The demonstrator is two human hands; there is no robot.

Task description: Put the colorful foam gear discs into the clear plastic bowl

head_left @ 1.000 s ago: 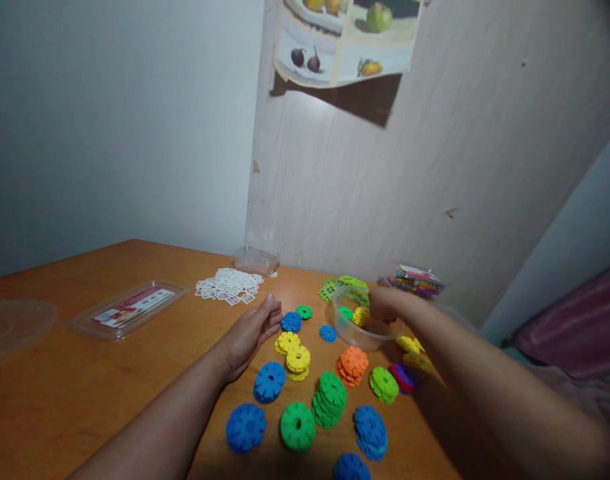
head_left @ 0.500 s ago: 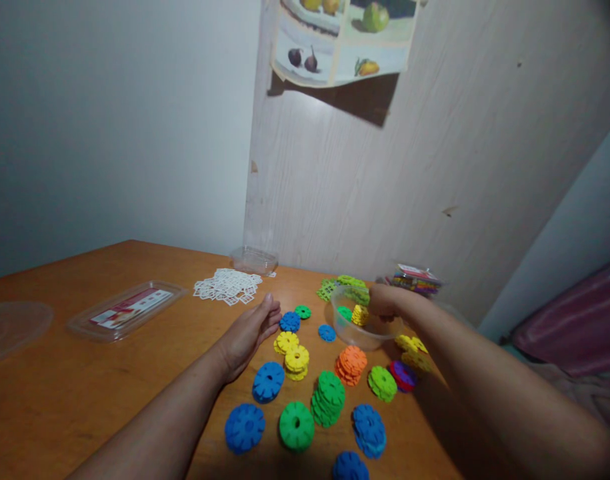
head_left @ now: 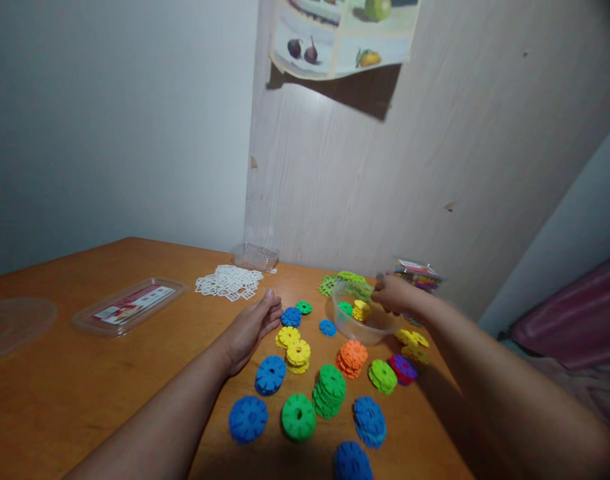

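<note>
My left hand [head_left: 251, 328] rests flat on the wooden table [head_left: 85, 380], fingers stretched out, just left of a blue disc [head_left: 291, 317]. My right hand [head_left: 392, 294] hovers over the far rim of a clear plastic bowl [head_left: 365, 323], fingers curled; what they hold, if anything, I cannot make out. In the bowl lie a yellow disc stack [head_left: 361, 310] and a green disc [head_left: 345, 308]. Stacks of toothed discs stand in front: orange [head_left: 352, 358], green [head_left: 329, 390], yellow [head_left: 298, 355], blue [head_left: 369, 421].
White lattice pieces [head_left: 229, 283] lie in a heap at the back. A clear lid with a label [head_left: 129, 305] and a round clear lid [head_left: 15, 323] lie left. A small clear tub [head_left: 255, 257] and a box of coloured pieces [head_left: 417, 275] stand by the wall.
My right hand has lifted from inside the bowl to its far right rim. My left hand has stayed put.
</note>
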